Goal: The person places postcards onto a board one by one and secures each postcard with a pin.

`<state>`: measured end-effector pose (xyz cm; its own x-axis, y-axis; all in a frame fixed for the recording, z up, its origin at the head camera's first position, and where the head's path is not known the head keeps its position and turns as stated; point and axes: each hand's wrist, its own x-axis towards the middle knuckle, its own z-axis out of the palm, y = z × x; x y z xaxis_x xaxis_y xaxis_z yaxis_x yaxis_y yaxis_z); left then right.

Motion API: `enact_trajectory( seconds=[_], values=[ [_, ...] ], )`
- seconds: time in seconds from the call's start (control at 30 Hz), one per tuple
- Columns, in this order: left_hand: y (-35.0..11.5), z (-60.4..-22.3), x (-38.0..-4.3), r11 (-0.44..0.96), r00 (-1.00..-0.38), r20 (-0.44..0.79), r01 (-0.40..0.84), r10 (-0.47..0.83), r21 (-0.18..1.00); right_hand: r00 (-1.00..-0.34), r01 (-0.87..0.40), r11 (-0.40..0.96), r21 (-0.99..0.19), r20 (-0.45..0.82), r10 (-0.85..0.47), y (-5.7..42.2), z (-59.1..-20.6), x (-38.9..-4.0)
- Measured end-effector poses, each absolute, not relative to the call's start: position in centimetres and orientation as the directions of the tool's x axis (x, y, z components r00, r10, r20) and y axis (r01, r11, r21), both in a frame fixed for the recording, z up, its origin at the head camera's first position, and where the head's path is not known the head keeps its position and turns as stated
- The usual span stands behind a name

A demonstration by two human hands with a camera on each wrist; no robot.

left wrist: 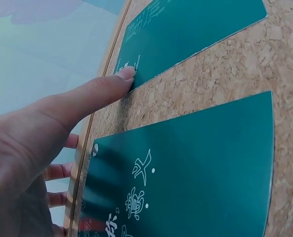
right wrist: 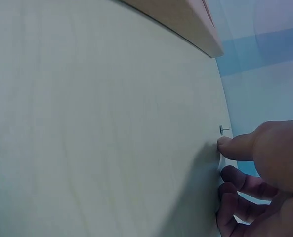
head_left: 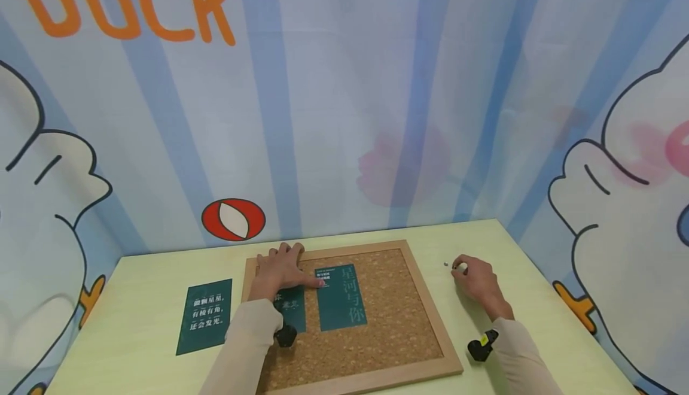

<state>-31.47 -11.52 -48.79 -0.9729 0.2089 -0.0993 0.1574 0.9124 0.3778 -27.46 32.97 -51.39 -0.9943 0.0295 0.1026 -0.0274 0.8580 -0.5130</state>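
Observation:
My left hand [head_left: 281, 272] lies across the top edge of a wood-framed cork board [head_left: 395, 305]. Its thumb [left wrist: 104, 91] rests on the upper left corner of a dark green card [head_left: 341, 308] with pale lettering. Under that hand is a second green card [left wrist: 213, 163], partly hidden in the head view, with a silver thumbtack [left wrist: 95, 150] in one corner. Right of the board, my right hand [head_left: 478, 278] is at the table with curled fingers. A loose thumbtack [right wrist: 222, 129] lies just beyond its thumb. Whether the small pale patch between thumb and forefinger is a held thing is unclear.
A third green card [head_left: 204, 317] with white writing lies on the pale table [head_left: 145, 299], left of the board. Behind the table hangs a blue striped backdrop [head_left: 334, 114] with cartoon ducks. Each wrist wears a small black camera.

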Motion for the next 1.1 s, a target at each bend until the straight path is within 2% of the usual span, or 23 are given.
enact_trajectory(
  seconds=[0.5,0.7,1.1],
  values=[
    [-11.5,-49.0,-31.6,0.914,-0.974,-0.105,0.149,0.202,0.378,-0.993,-0.058,0.858,-0.511,0.118,0.003,32.8,-51.2,-27.1],
    [-11.5,-48.9,-31.6,0.917,-0.974,-0.114,0.143,0.198,0.374,-0.992,-0.105,0.828,-0.551,0.117,-0.048,32.0,-50.5,-27.4],
    [-11.4,-48.7,-31.4,0.913,-0.975,-0.095,0.152,0.201,0.38,-0.966,-0.232,0.796,-0.559,0.227,-0.122,28.0,-47.5,-28.4]
  ],
)
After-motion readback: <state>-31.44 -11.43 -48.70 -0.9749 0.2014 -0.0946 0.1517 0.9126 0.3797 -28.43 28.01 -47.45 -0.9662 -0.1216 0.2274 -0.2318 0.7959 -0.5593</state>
